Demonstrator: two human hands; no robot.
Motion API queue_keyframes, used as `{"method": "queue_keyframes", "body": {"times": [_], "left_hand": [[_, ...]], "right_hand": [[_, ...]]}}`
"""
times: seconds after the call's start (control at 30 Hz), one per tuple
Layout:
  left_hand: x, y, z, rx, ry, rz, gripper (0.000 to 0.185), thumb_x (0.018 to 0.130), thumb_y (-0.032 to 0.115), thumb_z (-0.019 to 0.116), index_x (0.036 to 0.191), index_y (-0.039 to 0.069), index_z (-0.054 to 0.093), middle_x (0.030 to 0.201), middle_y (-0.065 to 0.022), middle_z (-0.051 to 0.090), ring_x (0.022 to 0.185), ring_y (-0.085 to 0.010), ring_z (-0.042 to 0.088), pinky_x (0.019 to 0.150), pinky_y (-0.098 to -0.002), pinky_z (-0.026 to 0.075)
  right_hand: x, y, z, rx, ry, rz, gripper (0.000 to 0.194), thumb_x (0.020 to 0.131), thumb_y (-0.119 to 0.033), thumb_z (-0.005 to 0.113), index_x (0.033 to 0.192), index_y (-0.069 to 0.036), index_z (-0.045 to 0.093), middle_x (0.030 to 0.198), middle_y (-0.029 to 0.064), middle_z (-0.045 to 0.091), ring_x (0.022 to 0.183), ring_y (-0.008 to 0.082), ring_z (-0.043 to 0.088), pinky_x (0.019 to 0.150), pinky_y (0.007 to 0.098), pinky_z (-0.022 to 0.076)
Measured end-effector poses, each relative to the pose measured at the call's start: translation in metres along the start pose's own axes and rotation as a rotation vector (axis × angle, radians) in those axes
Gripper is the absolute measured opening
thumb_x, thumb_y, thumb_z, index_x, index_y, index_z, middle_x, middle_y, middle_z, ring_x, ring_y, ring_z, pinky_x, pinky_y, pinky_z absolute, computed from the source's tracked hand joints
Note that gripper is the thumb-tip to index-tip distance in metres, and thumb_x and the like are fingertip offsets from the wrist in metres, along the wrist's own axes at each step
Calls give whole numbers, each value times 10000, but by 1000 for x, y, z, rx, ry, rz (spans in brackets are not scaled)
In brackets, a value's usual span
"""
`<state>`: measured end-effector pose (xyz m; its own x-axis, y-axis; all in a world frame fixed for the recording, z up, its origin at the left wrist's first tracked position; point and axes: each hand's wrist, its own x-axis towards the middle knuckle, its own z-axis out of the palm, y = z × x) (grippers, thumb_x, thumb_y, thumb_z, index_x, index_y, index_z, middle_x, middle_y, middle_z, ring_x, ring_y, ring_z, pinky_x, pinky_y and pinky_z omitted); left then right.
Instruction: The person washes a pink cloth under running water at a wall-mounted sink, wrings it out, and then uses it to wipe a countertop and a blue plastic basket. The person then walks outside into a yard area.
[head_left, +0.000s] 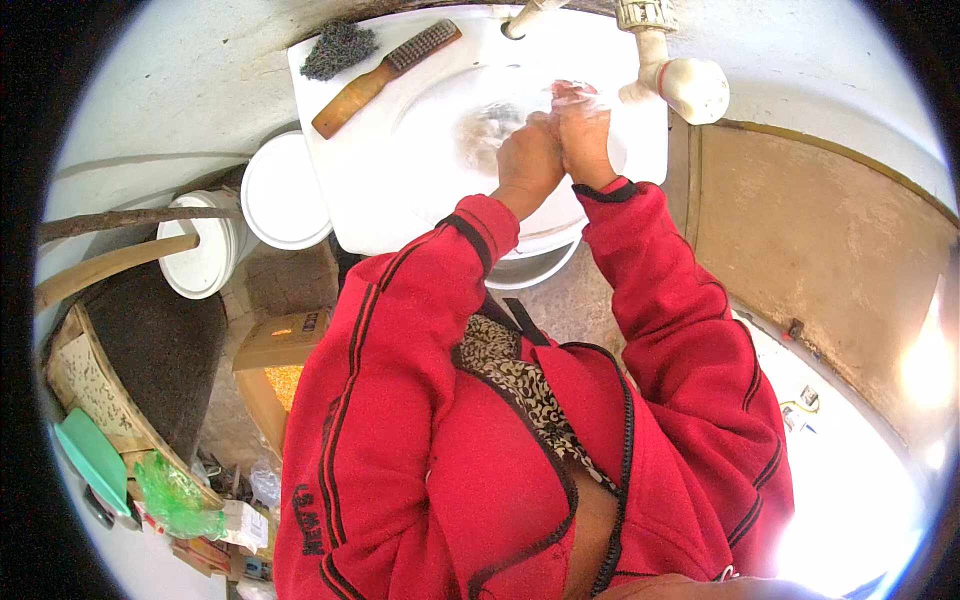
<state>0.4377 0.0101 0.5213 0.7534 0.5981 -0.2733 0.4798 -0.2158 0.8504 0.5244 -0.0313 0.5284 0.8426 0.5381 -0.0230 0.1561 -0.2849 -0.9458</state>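
Note:
Both hands are together over the bowl of a white washbasin (367, 202). My left hand (529, 161) is curled and presses against the inner side of my right hand (585, 146). Whitish streaks, like water or lather, cover the right fingers, and a blurred pinkish patch shows there. Whether either hand holds something is hidden. Moving, cloudy water (487, 135) shows in the bowl left of the hands. A brush with a wooden handle (349, 101) lies on the basin's left rim. Beside it sits a dark scouring pad (339, 49).
A white plastic pipe with a rounded end (694, 90) juts out by the basin's right rear corner. White lidded buckets (286, 191) and wooden poles (120, 262) stand at left. Below are a cardboard box (281, 334) with yellow contents and a green plastic bag (176, 495). A brown panel (810, 232) borders the right.

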Motion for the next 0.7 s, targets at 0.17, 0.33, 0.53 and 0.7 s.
{"method": "queue_keyframes", "body": {"times": [0.17,0.33,0.53,0.7], "left_hand": [[-2,-7,-1,136,-54,109,400,841,228,671,1157,50,504,848,-215,677,860,-400,677,749,-512,528],[9,-12,-10,16,-90,32,539,829,174,695,1298,48,462,1218,-222,596,1058,-333,650,834,-445,536],[12,-21,-47,-1074,-373,-128,766,703,48,812,1375,30,443,1276,-113,563,1088,-251,620,889,-384,556],[18,-42,-83,-827,-207,-445,409,829,169,743,1172,15,583,1064,-117,639,867,-195,667,687,-332,602]], "right_hand": [[-6,25,4,155,307,234,109,883,-17,500,953,23,574,840,81,630,776,187,607,634,342,485],[-6,8,-12,201,28,398,258,862,-48,539,1114,6,536,917,62,607,792,180,599,625,336,489],[-30,-19,-41,528,0,481,490,865,-179,707,1268,40,536,1031,91,639,810,136,617,677,255,494],[-25,7,-68,360,72,482,259,932,-211,670,1100,-19,624,945,47,652,772,116,615,634,246,516]]}}
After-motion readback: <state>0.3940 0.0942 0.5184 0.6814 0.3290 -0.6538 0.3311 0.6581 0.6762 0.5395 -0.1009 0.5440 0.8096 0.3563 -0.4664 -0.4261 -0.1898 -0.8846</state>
